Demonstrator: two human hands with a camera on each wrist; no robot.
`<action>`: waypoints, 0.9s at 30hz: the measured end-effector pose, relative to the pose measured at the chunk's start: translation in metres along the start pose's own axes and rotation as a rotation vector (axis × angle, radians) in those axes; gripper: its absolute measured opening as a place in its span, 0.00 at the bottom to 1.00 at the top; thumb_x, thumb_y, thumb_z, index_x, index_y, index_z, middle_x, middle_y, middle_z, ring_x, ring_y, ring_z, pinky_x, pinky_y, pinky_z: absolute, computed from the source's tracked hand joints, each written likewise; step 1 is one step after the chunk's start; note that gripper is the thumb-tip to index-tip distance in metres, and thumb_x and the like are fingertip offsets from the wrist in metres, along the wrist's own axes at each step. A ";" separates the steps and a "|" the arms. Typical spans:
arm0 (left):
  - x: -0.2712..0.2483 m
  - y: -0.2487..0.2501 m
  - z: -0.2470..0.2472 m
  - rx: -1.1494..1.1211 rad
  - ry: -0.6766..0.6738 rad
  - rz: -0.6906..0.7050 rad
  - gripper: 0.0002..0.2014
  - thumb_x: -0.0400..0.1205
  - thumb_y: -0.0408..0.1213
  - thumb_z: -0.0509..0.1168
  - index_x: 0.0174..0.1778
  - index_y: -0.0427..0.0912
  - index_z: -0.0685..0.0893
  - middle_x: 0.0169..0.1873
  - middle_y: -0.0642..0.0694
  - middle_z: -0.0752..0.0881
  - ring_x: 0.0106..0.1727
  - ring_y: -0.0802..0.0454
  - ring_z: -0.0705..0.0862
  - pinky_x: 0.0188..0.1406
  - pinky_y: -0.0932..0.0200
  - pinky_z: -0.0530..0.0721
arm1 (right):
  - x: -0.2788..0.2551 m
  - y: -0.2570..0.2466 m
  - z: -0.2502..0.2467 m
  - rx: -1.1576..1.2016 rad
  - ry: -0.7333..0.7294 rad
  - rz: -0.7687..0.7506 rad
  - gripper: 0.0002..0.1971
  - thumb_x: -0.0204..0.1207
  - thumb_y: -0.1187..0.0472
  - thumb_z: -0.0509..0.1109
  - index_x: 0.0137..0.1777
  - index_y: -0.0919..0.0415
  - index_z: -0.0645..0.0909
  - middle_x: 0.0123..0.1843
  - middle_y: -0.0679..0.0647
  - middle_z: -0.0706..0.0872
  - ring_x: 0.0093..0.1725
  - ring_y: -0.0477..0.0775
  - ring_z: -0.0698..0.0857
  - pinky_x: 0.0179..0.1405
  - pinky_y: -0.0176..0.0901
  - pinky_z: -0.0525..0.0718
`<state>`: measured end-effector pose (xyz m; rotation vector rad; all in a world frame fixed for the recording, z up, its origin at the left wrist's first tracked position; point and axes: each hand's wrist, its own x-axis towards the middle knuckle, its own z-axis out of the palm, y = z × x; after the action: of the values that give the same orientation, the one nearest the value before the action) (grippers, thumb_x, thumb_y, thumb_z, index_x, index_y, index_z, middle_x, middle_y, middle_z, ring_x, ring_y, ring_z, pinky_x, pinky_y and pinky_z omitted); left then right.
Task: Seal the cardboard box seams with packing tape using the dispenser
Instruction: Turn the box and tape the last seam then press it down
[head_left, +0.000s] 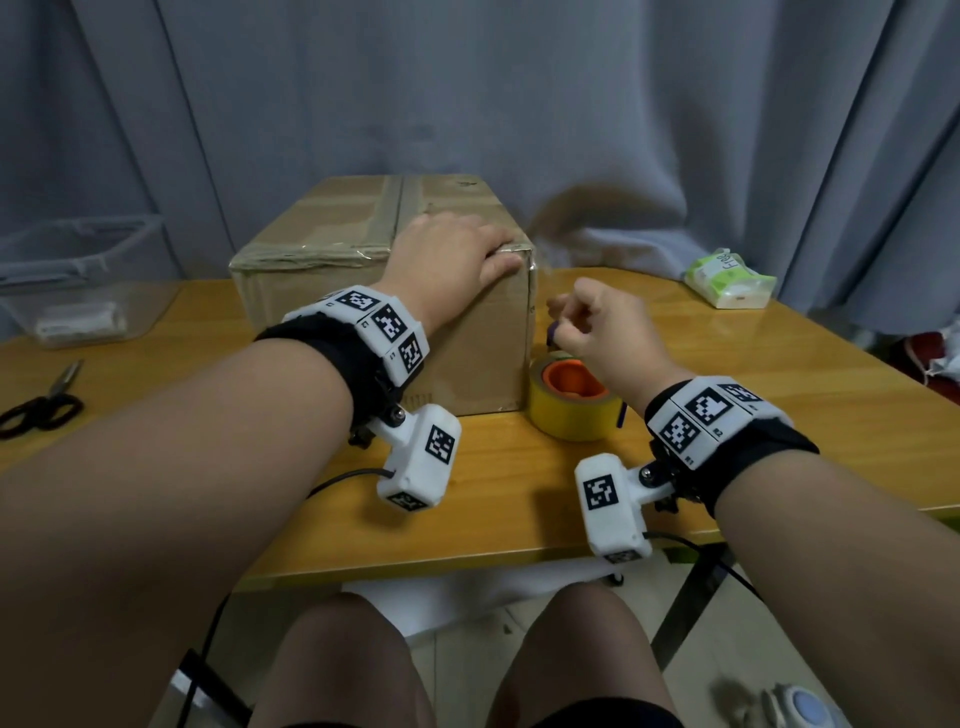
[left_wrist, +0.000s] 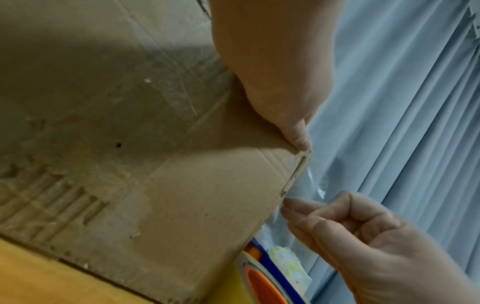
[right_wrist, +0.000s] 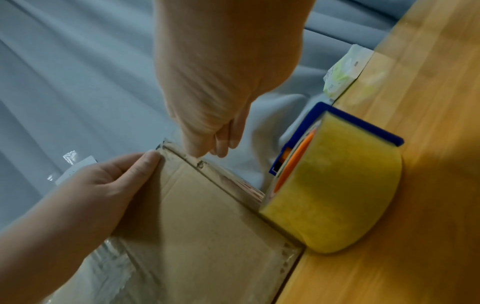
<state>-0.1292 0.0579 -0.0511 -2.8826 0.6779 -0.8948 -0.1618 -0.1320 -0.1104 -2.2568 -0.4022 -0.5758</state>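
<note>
Here, taking the cardboard box (head_left: 384, 291) as the landmark: far to its left on the wooden table (head_left: 779, 395) sits a clear plastic bin (head_left: 78, 280), with black-handled scissors (head_left: 44, 402) nearer the person. The box stands near the table's middle, old tape along its top seams. The left hand (head_left: 457, 260) lies flat on the box's top right corner, fingers straight and pressing down at the edge. Just right of that corner, the right hand (head_left: 597, 325) hovers with fingers curled, seemingly pinching a strip of clear tape (left_wrist: 315, 185) that runs off the corner, though the film is hard to make out. Below that hand, touching the box's right side, the tape dispenser (head_left: 574, 397) rests on the table, yellow roll on an orange core in a blue frame. Further right lies a green tissue pack (head_left: 730, 278).
</note>
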 end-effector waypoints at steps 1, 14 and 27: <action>0.000 0.000 0.000 -0.001 0.003 0.000 0.22 0.84 0.57 0.51 0.67 0.53 0.80 0.59 0.45 0.85 0.62 0.40 0.81 0.56 0.48 0.73 | 0.000 -0.001 0.002 0.002 0.003 -0.012 0.09 0.72 0.70 0.69 0.35 0.58 0.74 0.50 0.52 0.87 0.50 0.50 0.86 0.50 0.44 0.83; 0.005 0.018 -0.002 -0.025 0.039 -0.089 0.18 0.80 0.56 0.56 0.54 0.48 0.80 0.56 0.45 0.81 0.61 0.40 0.77 0.56 0.48 0.69 | 0.009 -0.016 -0.003 0.561 -0.065 0.104 0.18 0.77 0.78 0.57 0.53 0.51 0.68 0.45 0.73 0.83 0.43 0.59 0.86 0.47 0.48 0.87; -0.003 -0.011 -0.005 -0.066 0.027 0.091 0.21 0.84 0.55 0.52 0.60 0.48 0.82 0.52 0.46 0.86 0.54 0.43 0.83 0.46 0.51 0.78 | 0.047 -0.031 -0.032 -0.291 -0.244 -0.332 0.06 0.78 0.66 0.68 0.53 0.59 0.84 0.44 0.53 0.87 0.44 0.53 0.86 0.51 0.51 0.85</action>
<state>-0.1295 0.0696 -0.0462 -2.8743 0.8491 -0.9177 -0.1447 -0.1296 -0.0479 -2.5696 -0.8766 -0.5542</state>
